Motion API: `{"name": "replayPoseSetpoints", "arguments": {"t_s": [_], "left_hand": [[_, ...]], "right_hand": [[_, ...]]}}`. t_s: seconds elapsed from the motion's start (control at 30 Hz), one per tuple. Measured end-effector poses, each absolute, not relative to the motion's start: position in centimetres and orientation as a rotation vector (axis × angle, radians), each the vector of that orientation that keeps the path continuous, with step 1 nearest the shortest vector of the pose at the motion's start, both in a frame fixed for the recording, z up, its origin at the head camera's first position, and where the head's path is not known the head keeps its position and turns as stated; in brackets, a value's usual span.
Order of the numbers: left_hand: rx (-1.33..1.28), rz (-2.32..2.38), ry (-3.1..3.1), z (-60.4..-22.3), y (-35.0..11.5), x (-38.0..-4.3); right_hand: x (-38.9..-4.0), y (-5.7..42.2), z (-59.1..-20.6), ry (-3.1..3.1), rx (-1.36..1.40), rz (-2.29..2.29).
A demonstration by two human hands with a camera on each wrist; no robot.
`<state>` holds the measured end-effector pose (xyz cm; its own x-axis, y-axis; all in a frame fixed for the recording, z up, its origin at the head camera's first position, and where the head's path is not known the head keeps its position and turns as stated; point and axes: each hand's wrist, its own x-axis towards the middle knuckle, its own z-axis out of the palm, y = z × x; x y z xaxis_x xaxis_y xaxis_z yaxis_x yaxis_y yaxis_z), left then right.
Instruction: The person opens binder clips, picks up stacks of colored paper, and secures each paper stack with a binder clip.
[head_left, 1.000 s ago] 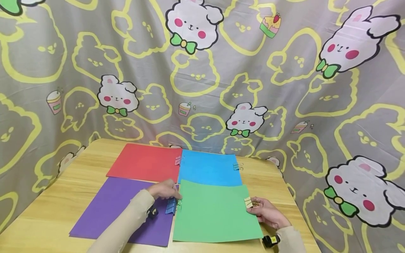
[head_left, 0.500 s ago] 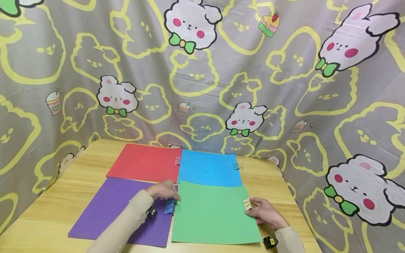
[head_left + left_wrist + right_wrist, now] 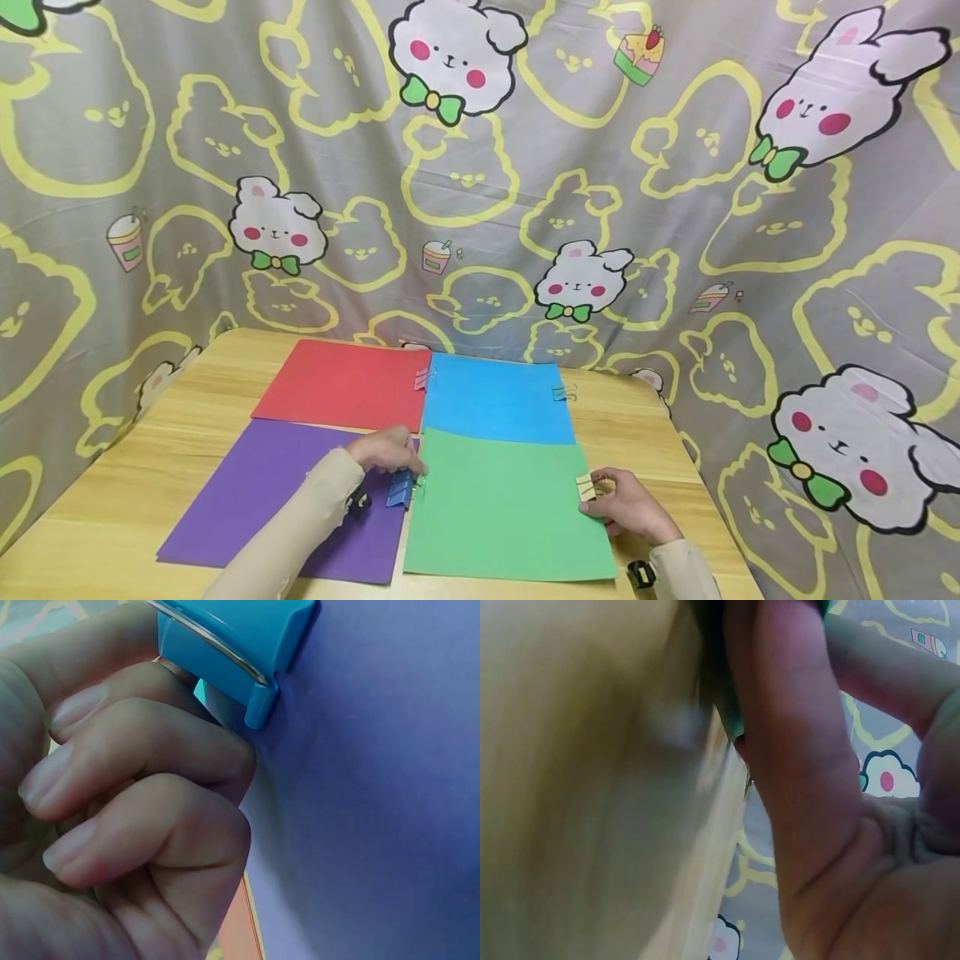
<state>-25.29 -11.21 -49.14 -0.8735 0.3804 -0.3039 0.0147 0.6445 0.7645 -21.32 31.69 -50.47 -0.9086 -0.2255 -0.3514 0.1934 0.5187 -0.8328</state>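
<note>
On the near right of the table lies green paper (image 3: 510, 508). My left hand (image 3: 390, 450) reaches over the purple paper (image 3: 285, 492), its thumb and forefinger at the green paper's left edge, apparently pinching it. The other fingers (image 3: 142, 750) curl inward beside the blue binder clip (image 3: 232, 645), which sits on the purple paper's right edge. My right hand (image 3: 630, 504) pinches a yellow binder clip (image 3: 587, 487) at the green paper's right edge. In the right wrist view, that hand's fingers (image 3: 802, 712) hide the clip.
Red paper (image 3: 348, 385) and blue paper (image 3: 498, 400) lie side by side at the back. A pink clip (image 3: 422, 380) is on the red paper's right edge, and another clip (image 3: 564, 393) on the blue paper's. A patterned curtain (image 3: 480, 183) surrounds the wooden table (image 3: 97, 500).
The green paper's near edge has slid slightly left, and my right hand has shifted left with the yellow clip. The purple paper and its blue clip have edged left too.
</note>
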Motion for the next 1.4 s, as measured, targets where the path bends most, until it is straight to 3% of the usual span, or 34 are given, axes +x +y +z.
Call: {"name": "replayPoseSetpoints", "arguments": {"t_s": [1.03,1.4], "left_hand": [[0.377,1.176,2.456,-49.2,-11.4,-25.6],[0.468,1.148,2.788,-46.9,-14.2,-26.0]], "right_hand": [[-20.1,30.7,-48.5,2.703,0.003,-0.993],[-19.7,29.7,-42.7,2.883,0.027,-0.862]]}}
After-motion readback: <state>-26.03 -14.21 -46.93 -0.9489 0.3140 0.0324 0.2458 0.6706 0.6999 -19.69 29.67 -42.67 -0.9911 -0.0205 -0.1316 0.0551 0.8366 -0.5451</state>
